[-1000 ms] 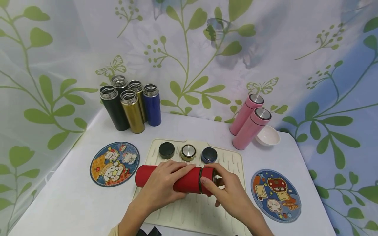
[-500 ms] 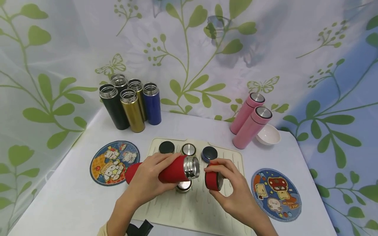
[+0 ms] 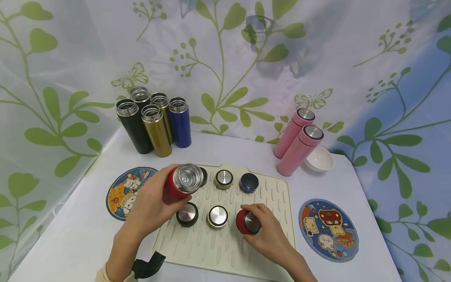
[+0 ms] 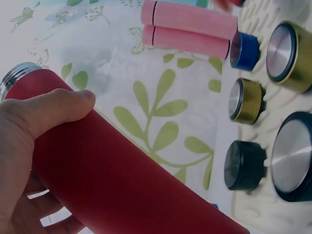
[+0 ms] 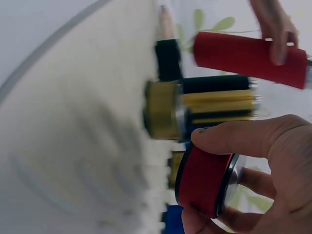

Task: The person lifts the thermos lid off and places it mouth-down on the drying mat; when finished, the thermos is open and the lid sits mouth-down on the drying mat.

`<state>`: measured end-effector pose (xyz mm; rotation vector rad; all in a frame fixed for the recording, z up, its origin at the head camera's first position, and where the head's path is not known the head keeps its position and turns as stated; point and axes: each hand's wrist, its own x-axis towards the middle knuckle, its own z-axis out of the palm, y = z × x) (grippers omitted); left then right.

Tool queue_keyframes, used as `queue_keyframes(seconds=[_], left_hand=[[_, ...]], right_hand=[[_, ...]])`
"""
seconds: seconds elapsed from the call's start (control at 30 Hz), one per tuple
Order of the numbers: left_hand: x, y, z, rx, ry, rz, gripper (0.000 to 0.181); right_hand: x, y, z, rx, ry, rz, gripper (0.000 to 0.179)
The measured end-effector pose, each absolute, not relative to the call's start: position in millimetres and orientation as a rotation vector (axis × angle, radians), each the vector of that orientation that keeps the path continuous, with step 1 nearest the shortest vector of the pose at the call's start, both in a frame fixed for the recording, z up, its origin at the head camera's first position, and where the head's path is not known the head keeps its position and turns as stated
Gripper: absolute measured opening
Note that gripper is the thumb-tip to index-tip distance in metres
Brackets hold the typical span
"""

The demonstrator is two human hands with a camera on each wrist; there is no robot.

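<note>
My left hand (image 3: 149, 203) grips a red thermos bottle (image 4: 112, 161) round its body, above the mat's left side. The bottle's uncovered steel mouth faces up toward the head camera, with a perforated strainer visible inside. In my right hand (image 3: 271, 235) is the red lid (image 5: 204, 178), pinched between thumb and fingers, steel top up, low over the cream mat (image 3: 197, 250). Left of this lid stand a gold lid (image 3: 217, 216) and a black lid (image 3: 187, 214). Behind them are another gold lid (image 3: 224, 179), a blue lid (image 3: 249, 183) and a black lid (image 3: 204, 177) partly hidden by the bottle.
At the back left stand several lidless bottles, including a black one (image 3: 135, 133), a gold one (image 3: 160, 137) and a blue one (image 3: 181, 127). Two lidded pink bottles (image 3: 296, 156) stand back right beside a white bowl (image 3: 320, 159). Round cartoon placemats (image 3: 329, 231) flank the mat.
The red lid has come off the red bottle. My left hand has raised the bottle and tipped it upright, up and left; my right hand has lowered the lid toward the mat.
</note>
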<state>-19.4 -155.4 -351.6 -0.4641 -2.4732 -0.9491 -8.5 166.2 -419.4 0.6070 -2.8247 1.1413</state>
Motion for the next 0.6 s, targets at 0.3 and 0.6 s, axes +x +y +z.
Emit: queue_keyframes(seconds=[0.3, 0.6], left_hand=[[-36, -168, -343, -0.441, -2.405, -0.866, 0.088], [-51, -180, -339, -0.410, -2.333, -0.832, 0.086]], right_hand=[[-14, 165, -455, 0.523, -2.896, 0.962, 0.075], [-18, 166, -459, 0.549, -2.889, 0.870, 0.078]])
